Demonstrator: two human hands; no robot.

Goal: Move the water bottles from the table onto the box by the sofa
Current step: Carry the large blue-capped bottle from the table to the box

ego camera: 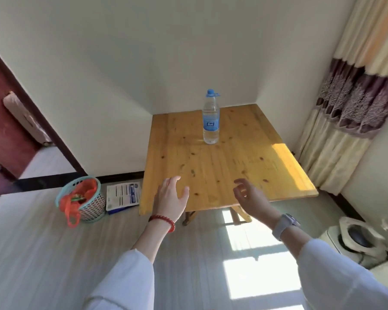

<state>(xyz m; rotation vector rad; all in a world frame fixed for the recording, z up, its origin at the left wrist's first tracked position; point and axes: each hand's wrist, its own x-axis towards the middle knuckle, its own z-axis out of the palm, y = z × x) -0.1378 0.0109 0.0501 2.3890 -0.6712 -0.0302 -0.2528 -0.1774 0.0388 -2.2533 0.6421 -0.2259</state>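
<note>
Walls: plain white wall [121, 63], corner at 12 o'clock.
Floor: grey wood-grain plank floor [43, 253], sunlit window patches [251, 269] at 5 o'clock.
Curtain: cream-and-maroon patterned curtain [354, 104], 2 o'clock.
Door: dark red wooden door [7, 135], 9 o'clock.
Bin: teal plastic mesh basket [85, 198], 8 o'clock.

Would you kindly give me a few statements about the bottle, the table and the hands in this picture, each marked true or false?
1. One water bottle stands upright on the wooden table. True.
2. The left hand grips the bottle. False: it is open above the table's near edge, well short of the bottle.
3. The right hand holds nothing. True.
4. The bottle's cap is red. False: it is blue.
5. A basket sits on the floor to the left of the table. True.
6. The bottle lies in the sunlit patch on the table. False: the patch is at the right edge, apart from it.
</note>
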